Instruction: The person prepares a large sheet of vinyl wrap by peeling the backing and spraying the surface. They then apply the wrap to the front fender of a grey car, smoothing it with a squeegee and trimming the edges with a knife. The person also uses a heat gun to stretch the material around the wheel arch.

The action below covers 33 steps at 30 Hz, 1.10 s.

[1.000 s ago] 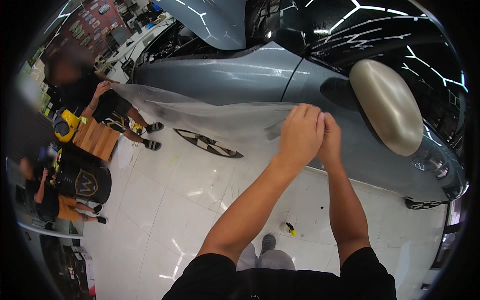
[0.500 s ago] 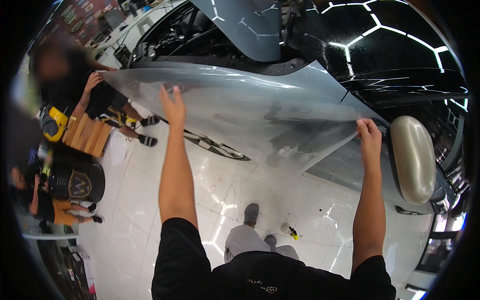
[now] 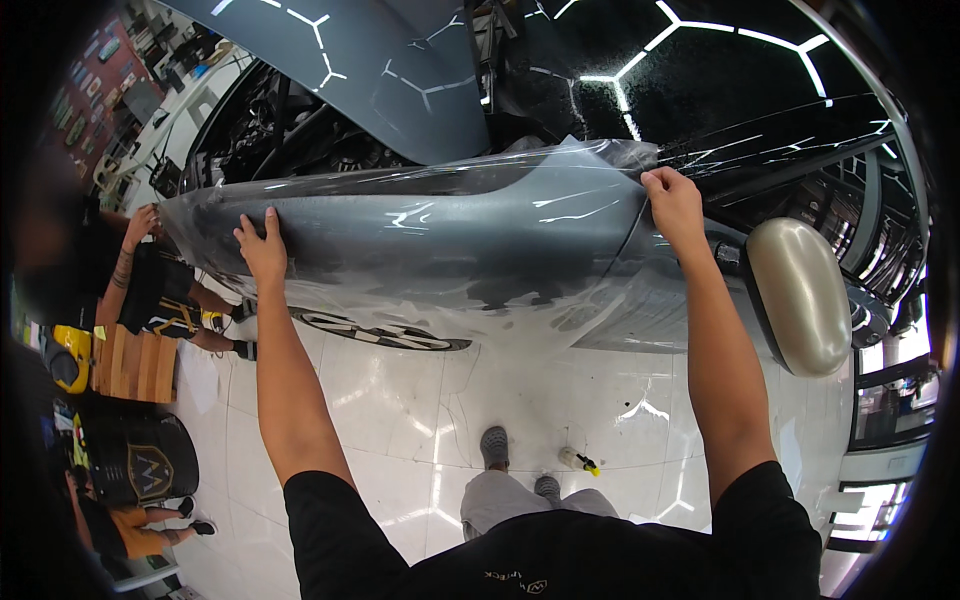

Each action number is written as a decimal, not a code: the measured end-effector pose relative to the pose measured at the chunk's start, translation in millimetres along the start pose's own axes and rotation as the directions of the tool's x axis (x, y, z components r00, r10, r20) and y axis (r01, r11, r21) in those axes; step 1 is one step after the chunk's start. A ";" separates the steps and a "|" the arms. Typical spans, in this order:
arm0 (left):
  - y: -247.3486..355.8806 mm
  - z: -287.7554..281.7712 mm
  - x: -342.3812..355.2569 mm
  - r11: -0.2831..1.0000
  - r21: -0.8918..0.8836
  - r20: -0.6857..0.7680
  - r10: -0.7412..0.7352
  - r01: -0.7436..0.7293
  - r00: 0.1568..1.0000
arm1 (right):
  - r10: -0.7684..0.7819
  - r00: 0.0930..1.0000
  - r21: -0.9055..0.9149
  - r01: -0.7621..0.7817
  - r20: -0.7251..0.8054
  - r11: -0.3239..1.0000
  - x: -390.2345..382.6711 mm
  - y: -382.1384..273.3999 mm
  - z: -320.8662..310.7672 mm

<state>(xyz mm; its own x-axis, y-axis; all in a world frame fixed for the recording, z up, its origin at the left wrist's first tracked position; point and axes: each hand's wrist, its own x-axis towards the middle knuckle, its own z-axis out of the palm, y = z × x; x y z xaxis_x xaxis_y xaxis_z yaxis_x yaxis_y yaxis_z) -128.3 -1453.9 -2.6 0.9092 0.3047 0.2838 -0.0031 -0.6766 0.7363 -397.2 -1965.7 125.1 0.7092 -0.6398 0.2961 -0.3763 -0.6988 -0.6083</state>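
A sheet of clear film (image 3: 400, 182) lies stretched along a grey car fender (image 3: 420, 235), its upper edge reaching over the open engine bay. Toward the sheet's left part, my left hand (image 3: 262, 250) rests with fingers spread against it. My right hand (image 3: 676, 207) pinches the film's upper right corner by the rear of the fender. At the far left end, a co-worker's hand (image 3: 143, 226) holds the other end. Below, the film hangs loose and wrinkled, with cloudy patches, over part of the wheel (image 3: 385, 330).
The raised grey hood (image 3: 370, 80) stands above the engine bay (image 3: 265, 130). A beige side mirror (image 3: 800, 295) juts out right of my right arm. A spray bottle (image 3: 578, 460) lies on the floor near my feet. A wooden box (image 3: 135, 365) and black drum (image 3: 140, 455) stand left.
The film has been raised and drawn over the fender's upper edge. My right hand has moved up and left with its corner; my left hand has shifted left and slightly down.
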 end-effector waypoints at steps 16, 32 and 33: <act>29.5 8.0 -36.2 0.905 0.272 -0.094 0.363 -0.327 0.927 | -0.578 0.800 -0.215 0.543 -0.161 0.812 -56.9 -38.6 50.2; 298.8 61.1 -149.7 0.554 -0.309 0.634 0.726 -0.773 0.267 | -0.538 0.836 -0.394 0.460 -0.108 0.795 -57.7 -15.8 75.5; 307.2 69.5 -141.1 0.599 -0.323 0.659 0.698 -0.733 0.280 | -0.552 0.826 -0.400 0.469 -0.118 0.787 -56.5 -13.3 75.4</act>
<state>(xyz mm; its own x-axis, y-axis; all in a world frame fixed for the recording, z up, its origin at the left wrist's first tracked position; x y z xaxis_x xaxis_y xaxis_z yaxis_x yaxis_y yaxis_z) -228.6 -1751.4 140.9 0.5265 -0.8290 0.1886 -0.8028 -0.4118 0.4312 -387.3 -1896.2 60.9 0.7228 -0.1804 0.6671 -0.2022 -0.9783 -0.0455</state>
